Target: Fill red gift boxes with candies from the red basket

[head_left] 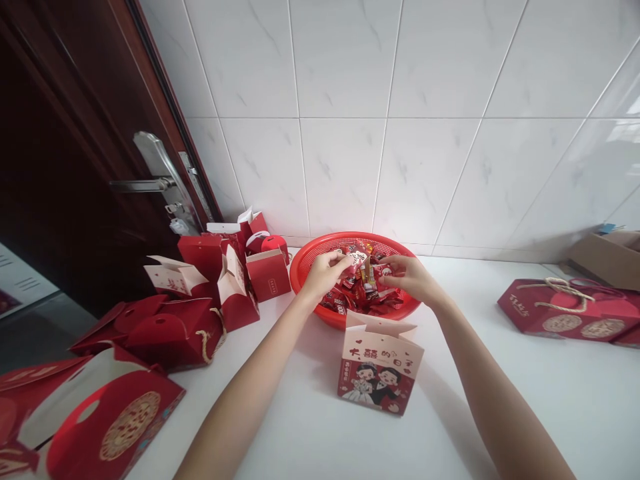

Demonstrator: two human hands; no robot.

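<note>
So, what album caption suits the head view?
Left hand and right hand, each with a wrapped packet, over a red basket behind a cartoon-couple box.

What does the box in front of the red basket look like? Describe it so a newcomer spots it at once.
Below the tiled wall, find the red basket of wrapped packets on the white surface. The box stands in front of it, on the near side. Unlike the boxes at the left, it clearly shows a cartoon couple on red beneath a pale, lettered top.
</note>
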